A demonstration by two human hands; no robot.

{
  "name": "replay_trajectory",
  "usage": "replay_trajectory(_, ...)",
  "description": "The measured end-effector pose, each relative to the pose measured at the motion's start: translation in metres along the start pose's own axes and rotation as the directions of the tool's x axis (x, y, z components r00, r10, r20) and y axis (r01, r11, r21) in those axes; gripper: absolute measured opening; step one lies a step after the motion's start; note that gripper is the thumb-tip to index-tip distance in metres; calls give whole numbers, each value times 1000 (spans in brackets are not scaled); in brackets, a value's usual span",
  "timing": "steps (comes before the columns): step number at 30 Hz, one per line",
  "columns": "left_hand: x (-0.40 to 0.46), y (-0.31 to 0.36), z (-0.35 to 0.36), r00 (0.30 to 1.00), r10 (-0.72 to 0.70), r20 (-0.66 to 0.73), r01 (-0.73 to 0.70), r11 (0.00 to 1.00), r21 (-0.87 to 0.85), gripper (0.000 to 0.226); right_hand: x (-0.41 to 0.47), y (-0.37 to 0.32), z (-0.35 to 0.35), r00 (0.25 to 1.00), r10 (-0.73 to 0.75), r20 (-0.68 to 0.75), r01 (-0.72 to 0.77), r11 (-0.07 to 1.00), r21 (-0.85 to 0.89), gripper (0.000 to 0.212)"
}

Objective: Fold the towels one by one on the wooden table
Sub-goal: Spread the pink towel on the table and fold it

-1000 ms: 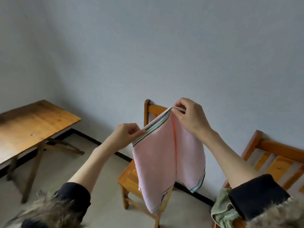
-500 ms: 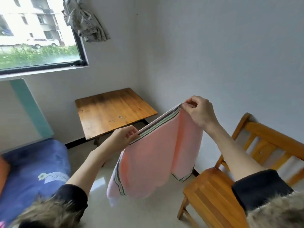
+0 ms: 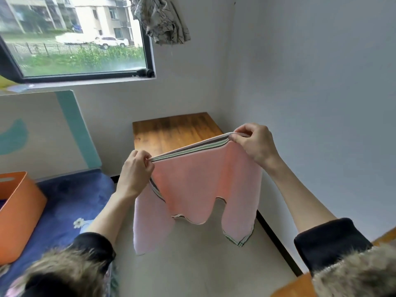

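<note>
Hands, left (image 3: 135,170) and right (image 3: 255,144), grip pink towel (image 3: 199,185) corners, striped edge taut above wooden table (image 3: 171,131).

Pale walls, a daylit window (image 3: 75,37), blue bed (image 3: 70,202), orange bin (image 3: 19,211).

One pink terry towel with striped borders (image 3: 205,181) hangs in the air, pinched by two bare hands, the left hand (image 3: 135,170) and the right hand (image 3: 255,144). One square wooden table (image 3: 175,131) stands in the corner. One orange plastic box (image 3: 17,213) sits on one blue flowered bedcover (image 3: 70,206). One dark-framed window (image 3: 75,37) and one crumpled grey cloth (image 3: 160,18) show above.
</note>
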State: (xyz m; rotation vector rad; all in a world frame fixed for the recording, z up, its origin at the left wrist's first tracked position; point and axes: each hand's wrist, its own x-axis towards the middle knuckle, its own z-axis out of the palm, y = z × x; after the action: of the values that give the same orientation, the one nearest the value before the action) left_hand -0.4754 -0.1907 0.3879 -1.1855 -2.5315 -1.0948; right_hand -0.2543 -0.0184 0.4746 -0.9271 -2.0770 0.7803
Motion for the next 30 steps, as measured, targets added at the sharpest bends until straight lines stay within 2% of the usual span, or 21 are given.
replay_trajectory(6,54,-18,27,971,-213,-108,217,976,22,12,79,32,21,998,13,56,-16,998,53,8)
replay_trajectory(9,82,-26,41,935,-344,-88,337,938,-85,15,109,47,39,990,18,142,-25,998,50,9)
replay_trajectory(11,100,-34,51,875,-482,34,473,839,-271,16,128,57,52,980,30,198,-39,999,39,10)
replay_trajectory(13,115,-38,62,795,-576,190,591,664,-457,19,148,67,65,972,38,231,-42,999,14,9)
replay_trajectory(14,123,-42,69,766,-602,225,623,612,-488,18,159,72,72,972,42,230,-43,999,1,9)
replay_trajectory(15,131,-47,74,758,-609,236,635,603,-483,16,170,76,80,975,50,218,-50,999,-4,10)
replay_trajectory(19,169,-68,88,865,-483,135,501,824,-265,14,216,93,116,987,126,98,-127,992,3,15)
replay_trajectory(22,206,-88,100,921,-351,167,376,914,-152,10,255,110,145,984,177,21,-176,984,-39,14)
replay_trajectory(24,231,-105,112,930,-296,219,322,942,-91,9,280,125,166,983,185,-6,-184,977,-105,15)
replay_trajectory(27,266,-128,131,913,-281,295,313,947,-66,9,314,144,199,981,190,-28,-191,951,-245,21)
replay_trajectory(30,297,-150,151,907,-305,290,335,940,-57,6,343,161,230,985,170,-42,-173,910,-377,22)
